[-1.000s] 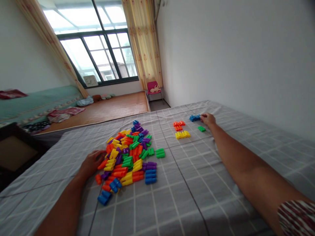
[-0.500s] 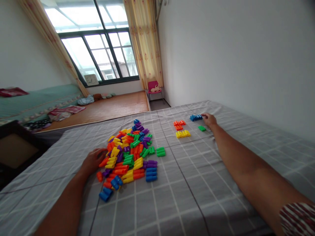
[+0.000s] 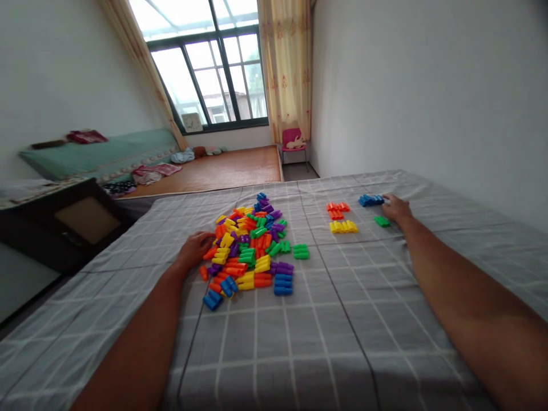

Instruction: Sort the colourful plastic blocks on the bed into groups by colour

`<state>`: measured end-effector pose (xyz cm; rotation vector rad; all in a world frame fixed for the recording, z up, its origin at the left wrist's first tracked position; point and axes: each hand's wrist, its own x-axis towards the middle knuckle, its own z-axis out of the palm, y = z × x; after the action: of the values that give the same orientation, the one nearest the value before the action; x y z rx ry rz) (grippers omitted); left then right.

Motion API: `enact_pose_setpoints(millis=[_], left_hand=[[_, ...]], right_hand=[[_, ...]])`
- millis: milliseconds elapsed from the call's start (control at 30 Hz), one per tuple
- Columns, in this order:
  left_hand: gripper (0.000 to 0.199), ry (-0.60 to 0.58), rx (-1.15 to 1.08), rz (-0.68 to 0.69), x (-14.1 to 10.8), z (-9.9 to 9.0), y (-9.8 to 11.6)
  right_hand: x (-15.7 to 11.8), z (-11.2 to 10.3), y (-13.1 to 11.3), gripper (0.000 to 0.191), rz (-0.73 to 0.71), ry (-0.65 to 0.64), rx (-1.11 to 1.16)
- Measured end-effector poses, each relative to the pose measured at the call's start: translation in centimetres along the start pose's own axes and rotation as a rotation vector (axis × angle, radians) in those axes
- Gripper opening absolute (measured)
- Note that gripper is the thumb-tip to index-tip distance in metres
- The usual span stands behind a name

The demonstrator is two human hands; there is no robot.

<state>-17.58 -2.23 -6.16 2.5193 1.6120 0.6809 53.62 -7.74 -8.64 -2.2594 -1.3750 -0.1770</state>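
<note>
A mixed pile of plastic building blocks [image 3: 246, 257], shaped like joined tubes in orange, yellow, green, blue and purple, lies on a grey checked cloth. At its left edge rests my left hand [image 3: 197, 250], fingers loosely bent and apart, touching or close to an orange block [image 3: 209, 253]. To the far right, the fingertips of my right hand [image 3: 397, 209] are closed at the right end of a row of blue blocks [image 3: 370, 200]; the fingers hide the exact contact. Just below that row is a green block [image 3: 382, 221]. Orange blocks [image 3: 337, 210] and a yellow row [image 3: 343, 227] lie to its left.
The cloth-covered surface [image 3: 317, 342] runs up to a white wall [image 3: 428, 85] on the right. Beyond it are a low bed with a brown mat [image 3: 244, 165], a pink chair [image 3: 292, 138] and a window. A dark cabinet [image 3: 85, 222] stands at left.
My view has shifted, so everything appears farther right and slightly higher. My right hand stays at the end of the blue row, and my left hand stays beside the pile.
</note>
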Motion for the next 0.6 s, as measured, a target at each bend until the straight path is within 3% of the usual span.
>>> enact_pose_setpoints(millis=[100, 200, 333, 433, 500, 600], left_hand=[[0.038, -0.008, 0.0, 0.01, 0.0, -0.1, 0.3], [0.038, -0.014, 0.023, 0.012, 0.0, -0.1, 0.4], [0.04, -0.022, 0.045, 0.003, 0.1, -0.1, 0.3], [0.041, -0.024, 0.043, 0.011, 0.1, -0.1, 0.2], [0.042, -0.021, 0.038, 0.014, 0.1, 0.0, 0.1], [0.041, -0.016, 0.022, 0.012, 0.2, 0.1, -0.1]], right_hand=[[-0.6, -2.1, -2.6, 0.047, 0.018, 0.115, 0.056], [-2.1, -5.0, -7.4, 0.044, -0.115, 0.123, 0.222], [-5.7, -7.6, -15.3, 0.046, -0.473, -0.295, 0.489], [-9.4, -7.7, -20.0, 0.044, -0.772, -0.617, 0.525], [-11.9, -7.1, -22.0, 0.041, -0.905, -0.724, 0.472], [-14.7, -6.0, -23.5, 0.044, -1.028, -0.763, 0.337]])
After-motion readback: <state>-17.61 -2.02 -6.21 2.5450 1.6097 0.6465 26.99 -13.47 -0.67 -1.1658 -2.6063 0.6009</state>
